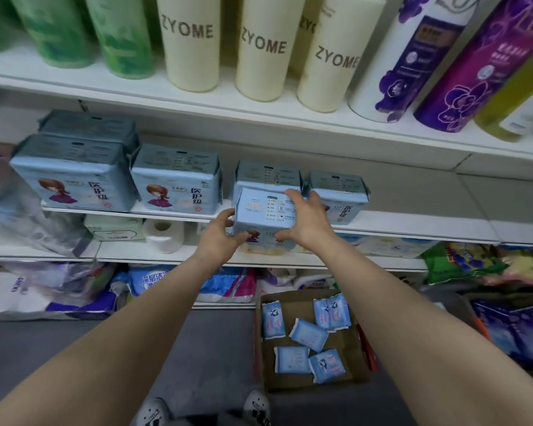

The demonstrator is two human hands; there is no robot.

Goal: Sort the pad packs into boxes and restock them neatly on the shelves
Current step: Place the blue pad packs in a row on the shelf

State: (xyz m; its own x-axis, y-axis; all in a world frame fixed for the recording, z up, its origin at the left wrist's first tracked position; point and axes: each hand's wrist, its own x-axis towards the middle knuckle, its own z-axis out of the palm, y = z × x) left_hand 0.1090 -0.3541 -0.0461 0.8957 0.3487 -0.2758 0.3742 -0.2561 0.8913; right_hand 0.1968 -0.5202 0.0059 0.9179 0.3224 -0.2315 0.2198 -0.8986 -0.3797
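Note:
A light blue pad pack (263, 212) is held in front of the middle shelf (413, 230). My left hand (220, 233) grips its left side and my right hand (305, 219) grips its right side and top. Behind it stand more of the same packs: one directly behind (268, 175), one to the right (339, 192), one further left (176, 179) and a stack of two at the far left (74, 170). On the floor an open cardboard box (308, 379) holds several small blue pad packs (308, 335).
The top shelf carries tall cream tubes (191, 41), green ones (123, 35) and purple ones (471, 59). A toilet roll (163, 235) and a green pack (114, 227) sit on the lower shelf. Bagged goods (514, 327) crowd the floor at right. My shoes (256, 407) stand on grey floor.

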